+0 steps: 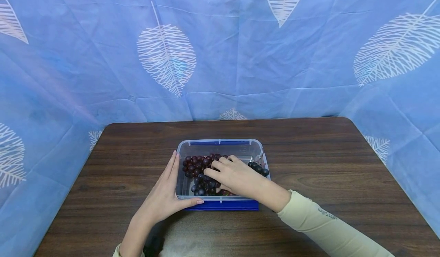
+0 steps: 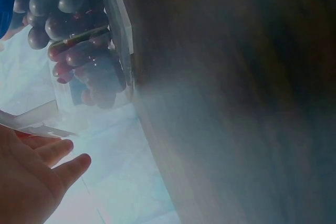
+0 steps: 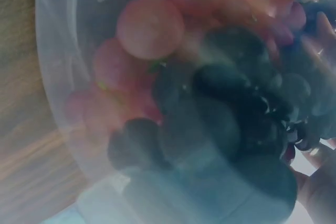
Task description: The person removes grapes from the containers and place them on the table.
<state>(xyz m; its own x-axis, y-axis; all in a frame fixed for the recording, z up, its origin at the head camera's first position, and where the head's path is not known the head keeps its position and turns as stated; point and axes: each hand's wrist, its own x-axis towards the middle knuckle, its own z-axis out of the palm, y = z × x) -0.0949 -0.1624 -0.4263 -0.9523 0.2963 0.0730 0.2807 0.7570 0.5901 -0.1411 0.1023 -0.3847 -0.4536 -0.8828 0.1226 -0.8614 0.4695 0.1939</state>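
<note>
On the table stands a clear plastic container [image 1: 220, 149] with grapes inside. Dark red grapes [image 1: 196, 165] lie at its left and back, and a bunch of black grapes [image 1: 203, 185] lies nearer the front. My right hand [image 1: 237, 176] reaches over the right side into the container, its curled fingers gripping the black bunch; some fingertips are hidden among the grapes. At the front left corner my left hand [image 1: 161, 198] steadies the container, straight fingers along the left wall and thumb at the front rim. More black grapes [image 1: 258, 168] sit at the right end.
A blue flap [image 1: 223, 206] sticks out along the container's front edge. The brown wooden table [image 1: 326, 154] extends on both sides. Behind it hangs a blue cloth [image 1: 220, 58] with white leaf prints.
</note>
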